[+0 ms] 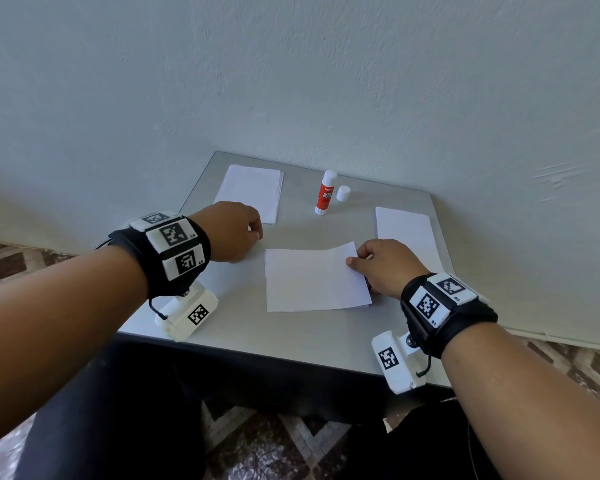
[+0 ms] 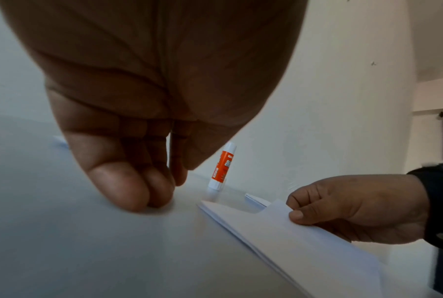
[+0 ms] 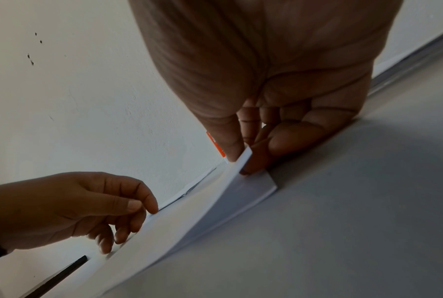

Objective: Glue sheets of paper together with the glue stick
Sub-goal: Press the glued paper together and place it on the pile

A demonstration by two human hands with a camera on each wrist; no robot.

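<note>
Your right hand (image 1: pixel 383 266) pinches the right edge of the top sheet (image 1: pixel 312 277) of the middle stack of paper: the thumb (image 3: pixel 230 141) lies on top of the sheet and the other fingers curl beneath it, so that edge is lifted and the sheet bows up off the stack while its left part lies flat. The middle stack sits on the grey table (image 1: pixel 291 334) straight ahead of you.

Your left hand (image 1: pixel 232 230) is to the left of that stack, apart from it. Its fingers (image 2: pixel 128 191) are loosely curled with the tips down at the bare table surface, and they hold nothing.

The glue stick (image 1: pixel 324 192) stands upright near the back of the table, close to the wall (image 1: pixel 291 81), with its cap off. The white cap (image 1: pixel 343 193) stands just beside it on the right. A second stack of paper (image 1: pixel 252 190) lies at the back left, partly hidden behind your left hand, and a third stack (image 1: pixel 404 228) lies on the right side of the table, just beyond your right hand. Both wrists wear black bands with printed markers.
</note>
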